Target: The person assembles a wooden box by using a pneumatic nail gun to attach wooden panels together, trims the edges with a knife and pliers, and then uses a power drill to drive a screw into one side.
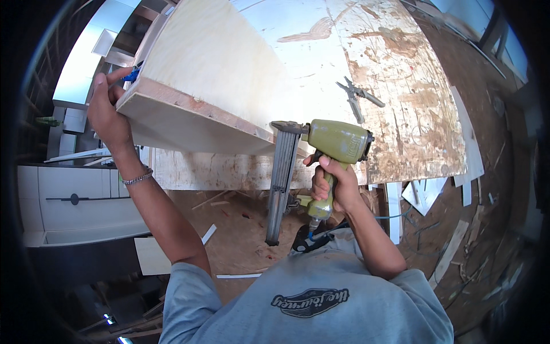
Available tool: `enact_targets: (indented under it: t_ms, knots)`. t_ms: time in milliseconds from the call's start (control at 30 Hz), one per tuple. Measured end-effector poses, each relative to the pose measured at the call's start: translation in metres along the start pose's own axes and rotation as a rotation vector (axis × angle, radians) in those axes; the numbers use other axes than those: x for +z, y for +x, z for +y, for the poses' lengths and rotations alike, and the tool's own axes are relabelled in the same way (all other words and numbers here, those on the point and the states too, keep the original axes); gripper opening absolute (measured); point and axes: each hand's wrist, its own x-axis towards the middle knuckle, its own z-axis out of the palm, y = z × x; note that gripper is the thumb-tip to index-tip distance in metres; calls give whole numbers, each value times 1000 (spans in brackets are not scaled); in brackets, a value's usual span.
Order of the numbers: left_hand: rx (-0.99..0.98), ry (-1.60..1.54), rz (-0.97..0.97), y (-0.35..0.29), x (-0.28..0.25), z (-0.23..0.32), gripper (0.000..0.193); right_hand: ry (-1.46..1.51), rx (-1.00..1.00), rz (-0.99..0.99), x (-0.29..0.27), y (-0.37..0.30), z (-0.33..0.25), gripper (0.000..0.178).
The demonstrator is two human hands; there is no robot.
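My right hand (332,180) is wrapped round the handle of a green air nail gun (338,140). Its long grey magazine hangs down, and the nose lies close to the right end of a pale wooden panel's (212,63) edge. Whether the nose touches the wood, I cannot tell. The panel is thick, box-like and tilted, with a raw wood strip (189,103) along its near edge. At its left corner, my left hand (112,112) grips the edge with bent fingers. A small blue thing (133,74) shows by the fingertips, its kind unclear.
Grey pliers (358,96) lie on the worn, stained worktable (412,126). A blue air hose (395,217) runs from the gun toward the right. Wood offcuts (450,252) litter the floor. White cabinet pieces (86,200) stand at the left.
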Motion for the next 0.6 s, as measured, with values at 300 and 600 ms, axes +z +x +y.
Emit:
enact_targets:
  t_ms: [300, 600]
  knots:
    - [335, 45, 531, -87, -5, -15, 38, 8, -18, -26, -3, -4, 1, 43]
    - [-701, -1142, -131, -331, 65, 23, 72, 180, -114, 9, -11, -22, -4, 48]
